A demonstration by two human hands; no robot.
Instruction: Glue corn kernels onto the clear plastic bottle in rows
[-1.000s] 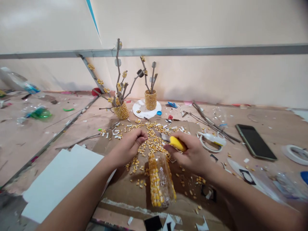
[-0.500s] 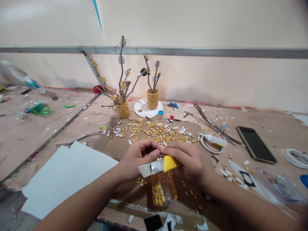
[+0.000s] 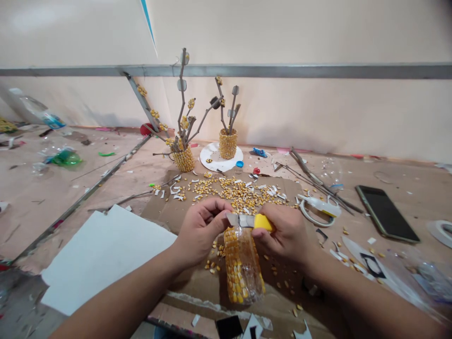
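Note:
My right hand (image 3: 284,233) grips the yellow handle of a utility knife (image 3: 263,222), its broad blade pointing left. The blade's tip reaches the fingertips of my left hand (image 3: 203,228), which is closed in a pinch. What those fingers hold, if anything, is too small to make out. Below the knife lies a clear plastic bottle piece (image 3: 249,268), partly covered with rows of corn kernels (image 3: 235,278) and bare along one strip. It rests on brown cardboard (image 3: 197,301). Loose corn kernels (image 3: 238,193) and white scraps are spread beyond my hands.
Two kernel-covered pots (image 3: 183,159) (image 3: 228,143) with twigs stand at the back, one on a white disc (image 3: 208,162). Right are scissors (image 3: 314,219), sticks (image 3: 314,181), a phone (image 3: 386,213) and a tape roll (image 3: 441,233). White sheets (image 3: 106,259) lie left.
My right hand has turned the knife from slanting down-left to nearly level, bringing the blade up to my left fingertips. More of the bottle piece shows. The view has shifted slightly left.

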